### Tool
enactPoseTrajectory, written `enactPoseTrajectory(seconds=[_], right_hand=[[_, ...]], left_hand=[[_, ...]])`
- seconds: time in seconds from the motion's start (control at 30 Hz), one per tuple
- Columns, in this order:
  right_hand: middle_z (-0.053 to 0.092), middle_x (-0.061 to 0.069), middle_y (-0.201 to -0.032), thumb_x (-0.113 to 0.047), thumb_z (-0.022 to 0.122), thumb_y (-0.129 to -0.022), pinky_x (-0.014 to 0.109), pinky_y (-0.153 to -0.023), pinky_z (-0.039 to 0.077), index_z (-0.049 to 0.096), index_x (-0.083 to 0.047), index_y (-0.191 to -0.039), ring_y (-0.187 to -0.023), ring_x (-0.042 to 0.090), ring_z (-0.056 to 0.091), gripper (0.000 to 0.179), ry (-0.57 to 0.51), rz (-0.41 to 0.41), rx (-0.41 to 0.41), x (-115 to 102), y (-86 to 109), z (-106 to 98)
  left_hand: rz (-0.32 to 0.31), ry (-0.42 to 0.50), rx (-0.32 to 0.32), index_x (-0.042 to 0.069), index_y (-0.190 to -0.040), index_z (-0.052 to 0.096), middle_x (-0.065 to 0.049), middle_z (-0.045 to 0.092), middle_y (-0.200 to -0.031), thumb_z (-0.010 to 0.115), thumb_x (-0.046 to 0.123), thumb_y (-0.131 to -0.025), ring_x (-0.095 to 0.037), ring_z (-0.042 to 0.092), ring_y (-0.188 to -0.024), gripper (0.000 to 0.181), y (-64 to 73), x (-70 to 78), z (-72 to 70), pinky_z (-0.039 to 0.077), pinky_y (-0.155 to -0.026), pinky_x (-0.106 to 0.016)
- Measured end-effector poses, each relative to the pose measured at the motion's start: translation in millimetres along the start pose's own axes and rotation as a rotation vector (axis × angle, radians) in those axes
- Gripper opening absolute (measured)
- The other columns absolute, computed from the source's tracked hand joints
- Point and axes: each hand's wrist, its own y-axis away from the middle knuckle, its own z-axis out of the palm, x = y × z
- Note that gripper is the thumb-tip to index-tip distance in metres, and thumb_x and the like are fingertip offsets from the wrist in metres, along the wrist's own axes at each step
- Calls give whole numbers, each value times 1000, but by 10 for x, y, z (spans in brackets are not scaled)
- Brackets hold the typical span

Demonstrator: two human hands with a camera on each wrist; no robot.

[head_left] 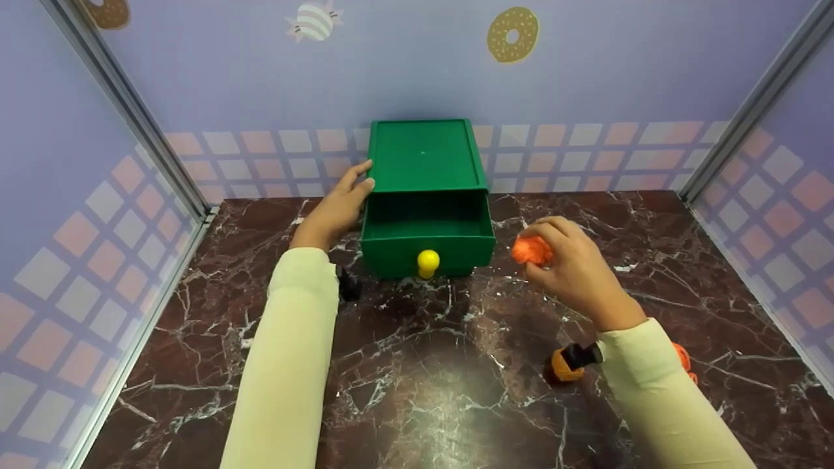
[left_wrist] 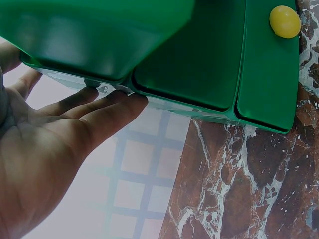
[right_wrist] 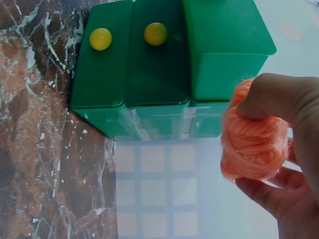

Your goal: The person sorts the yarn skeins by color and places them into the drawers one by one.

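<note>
A green drawer cabinet (head_left: 423, 156) stands against the back wall, its top drawer (head_left: 427, 251) pulled out. That drawer has a yellow knob (head_left: 427, 260), and nothing shows inside it. My left hand (head_left: 339, 208) touches the cabinet's left side with fingers extended, as the left wrist view also shows. In my right hand (head_left: 573, 267), thumb and fingers grip a ball of orange yarn (right_wrist: 254, 139). It is held in the air just right of the open drawer. Two lower drawers (right_wrist: 157, 74) with yellow knobs appear closed in the right wrist view.
A yellow-orange ball of yarn (head_left: 565, 368) lies on the dark marbled table (head_left: 417, 391) by the right wrist. Orange yarn (head_left: 682, 358) is partly hidden behind the right sleeve. Patterned panels (head_left: 417, 65) enclose the back and both sides.
</note>
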Motion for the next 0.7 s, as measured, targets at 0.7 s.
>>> enactPoseTrajectory(seconds=[0.7], right_hand=[[61,10,-120,-5,76,-74,48,-96,46,66,-7,-109,-114,30,54,36,-28,-93,109,-209,-213,-94]], left_hand=[[21,32,4,44,-153,14,-1,7,-164,34,43,-105,-28,19,-149,53,-83,-74,-2,30,-115,-51]])
